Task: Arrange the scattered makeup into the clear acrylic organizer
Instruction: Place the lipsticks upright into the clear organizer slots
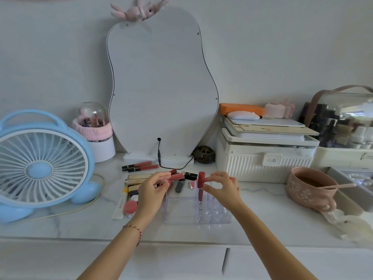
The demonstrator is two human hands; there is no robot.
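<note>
The clear acrylic organizer with a grid of small square cells [201,211] stands on the white marble-look bench [272,217], and everything else is placed from it; a tall red lip-gloss tube with a dark red cap [200,187] stands upright in a cell at the organizer's far side, near the middle; the right hand [222,188] is just to the right of this tube, its fingertips [206,185] at the tube below the cap, and it seems to pinch it lightly, though the contact is small to see; the left hand [154,187] is at the organizer's far-left corner, fingers curled round a pink lip-gloss tube [176,176] lying across them; behind and to the left of the organizer lie the scattered lipsticks, gold cases and a round pink jar [130,207].

Such tubes are probably light, stiff and smooth, so they may slip or tip in a cell; the safest hold is likely at the cap or upper body, lowered straight down; the organizer itself looks light and could slide if pushed sideways.
</note>
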